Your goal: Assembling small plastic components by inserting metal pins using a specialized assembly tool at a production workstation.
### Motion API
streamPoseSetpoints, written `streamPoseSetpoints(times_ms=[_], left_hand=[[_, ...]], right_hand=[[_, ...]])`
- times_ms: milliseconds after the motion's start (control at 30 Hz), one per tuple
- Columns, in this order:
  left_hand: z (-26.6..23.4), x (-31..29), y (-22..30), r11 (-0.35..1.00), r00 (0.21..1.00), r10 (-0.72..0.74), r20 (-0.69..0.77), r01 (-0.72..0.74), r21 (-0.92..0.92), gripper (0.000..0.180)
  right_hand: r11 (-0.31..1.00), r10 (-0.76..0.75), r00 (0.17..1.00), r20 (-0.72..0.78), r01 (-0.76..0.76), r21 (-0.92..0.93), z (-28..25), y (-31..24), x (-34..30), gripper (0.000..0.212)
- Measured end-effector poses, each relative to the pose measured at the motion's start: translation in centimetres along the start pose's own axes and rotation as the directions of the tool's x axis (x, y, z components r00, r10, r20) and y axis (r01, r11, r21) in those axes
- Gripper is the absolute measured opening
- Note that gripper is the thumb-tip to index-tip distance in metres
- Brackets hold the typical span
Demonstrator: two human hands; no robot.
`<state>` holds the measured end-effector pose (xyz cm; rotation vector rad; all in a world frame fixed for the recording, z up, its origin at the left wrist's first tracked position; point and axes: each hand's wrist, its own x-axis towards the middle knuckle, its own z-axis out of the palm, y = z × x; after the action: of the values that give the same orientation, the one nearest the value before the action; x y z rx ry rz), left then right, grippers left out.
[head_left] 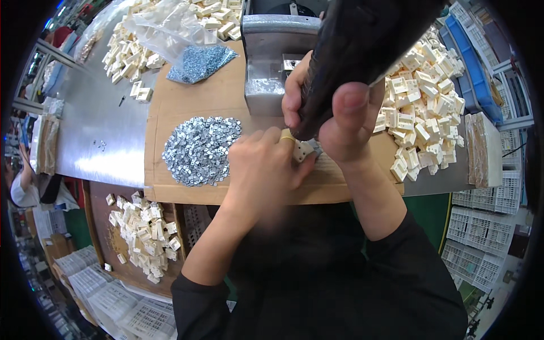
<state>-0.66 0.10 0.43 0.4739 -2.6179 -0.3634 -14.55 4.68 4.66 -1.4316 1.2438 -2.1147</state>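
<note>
My left hand (263,158) is closed over the front of the cardboard sheet, gripping a cream plastic block (304,151) with small holes, mostly covered by the fingers. A yellow band circles one finger. Fingers and thumb of my right hand (348,122) wrap round the lower end of a thick black cylindrical handle (362,45), which slants up to the right, close to the camera. Its lower end sits just above the block; whether they touch I cannot tell. Left of my left hand lies a heap of small silvery metal nuts or clips (201,152).
Behind the hands stands a grey metal machine (263,62), partly hidden by the handle. Cream blocks are heaped at the right (422,102), the back left (130,51) and in an open drawer (147,235). A bag of small metal pieces (201,63) lies on the cardboard (170,102).
</note>
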Motion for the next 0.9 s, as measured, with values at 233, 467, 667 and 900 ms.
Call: streamPoseSetpoints(times_ms=[233,467,667,900], left_hand=[[0.7,-0.1,1.2,0.997,0.996,-0.066,-0.057,0.068,0.034,0.035],[0.8,-0.2,2.1,0.990,0.988,-0.140,-0.060,0.140,0.001,0.036],[1.0,-0.2,3.3,0.973,0.971,-0.218,-0.094,0.224,0.052,0.034],[0.8,0.2,3.8,0.972,0.971,-0.231,-0.064,0.232,0.017,0.032]], right_hand=[[0.998,-0.037,0.999,0.027,0.036,0.053,0.2,0.5,0.3,0.068],[0.972,-0.049,0.999,0.023,0.043,0.230,1.0,1.4,0.5,0.052],[0.967,-0.050,0.998,-0.026,0.055,0.248,1.3,0.9,0.6,0.051],[0.978,-0.029,0.999,-0.037,0.036,0.205,0.4,0.7,0.1,0.055]])
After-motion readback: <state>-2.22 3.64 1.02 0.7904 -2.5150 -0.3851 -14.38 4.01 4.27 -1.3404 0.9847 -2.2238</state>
